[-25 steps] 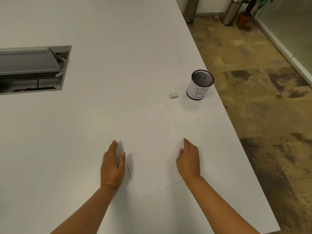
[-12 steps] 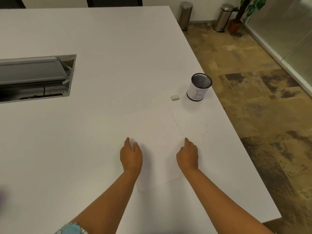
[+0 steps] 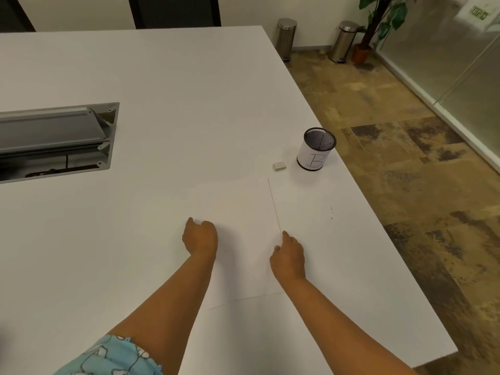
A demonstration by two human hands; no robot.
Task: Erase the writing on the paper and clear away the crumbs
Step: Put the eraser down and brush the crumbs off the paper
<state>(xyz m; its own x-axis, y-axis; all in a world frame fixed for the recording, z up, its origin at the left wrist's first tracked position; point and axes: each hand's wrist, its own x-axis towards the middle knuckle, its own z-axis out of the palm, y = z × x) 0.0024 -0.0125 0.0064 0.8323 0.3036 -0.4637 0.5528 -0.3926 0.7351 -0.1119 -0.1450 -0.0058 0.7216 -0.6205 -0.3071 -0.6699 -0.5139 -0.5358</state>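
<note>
A white sheet of paper (image 3: 243, 207) lies on the white table (image 3: 162, 90) in front of me; I see no writing on it. My left hand (image 3: 200, 236) rests on the sheet's left part with fingers curled and nothing in them. My right hand (image 3: 288, 255) pinches the sheet's right edge, which shows a dark line as if slightly raised. A few dark crumbs (image 3: 330, 212) lie on the table to the right of the sheet. A small white eraser (image 3: 279, 166) sits beyond the sheet's far right corner.
A mesh pen cup (image 3: 316, 150) labelled B stands right of the eraser, near the table's right edge. An open grey cable hatch (image 3: 56, 139) is set into the table at left. Two metal bins (image 3: 286, 39) and a potted plant (image 3: 378, 23) stand on the floor beyond.
My left hand has slid right from the sheet's left edge onto the sheet and curled its fingers. My right hand stayed at the right edge, whose line has darkened. The view has tilted up.
</note>
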